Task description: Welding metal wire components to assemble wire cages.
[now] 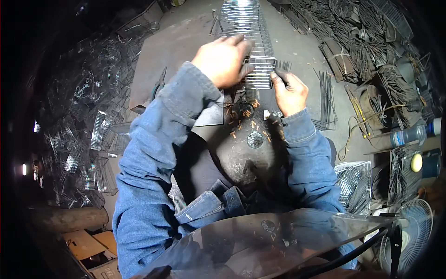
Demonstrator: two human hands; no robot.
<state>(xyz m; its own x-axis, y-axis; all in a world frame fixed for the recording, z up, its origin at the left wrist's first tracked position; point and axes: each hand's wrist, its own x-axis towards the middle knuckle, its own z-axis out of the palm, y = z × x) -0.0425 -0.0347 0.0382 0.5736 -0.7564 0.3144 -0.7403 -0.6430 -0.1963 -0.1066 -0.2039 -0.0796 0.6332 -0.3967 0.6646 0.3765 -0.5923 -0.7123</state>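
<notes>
A wire rack point(260, 76) of close parallel bars, with a thicker bent-wire edge, is in front of me. My right hand point(290, 93) pinches its near right corner between thumb and fingers. At the rack's left side is my left hand point(223, 61), slightly blurred. Its fingers stretch to the right, with the thumb apart from them, and I see nothing held between them. Beyond both hands, a long row of shiny wire grids point(241, 21) runs away from me, brightly lit at the far end.
Dark-handled pliers point(159, 84) lie on a metal plate point(160, 56) at left. Small orange-brown bits point(246, 113) litter the surface below my hands. Loose wires point(326, 100) and wire piles point(371, 42) are at right, with a fan point(411, 232). A clear visor point(241, 237) crosses the lower view.
</notes>
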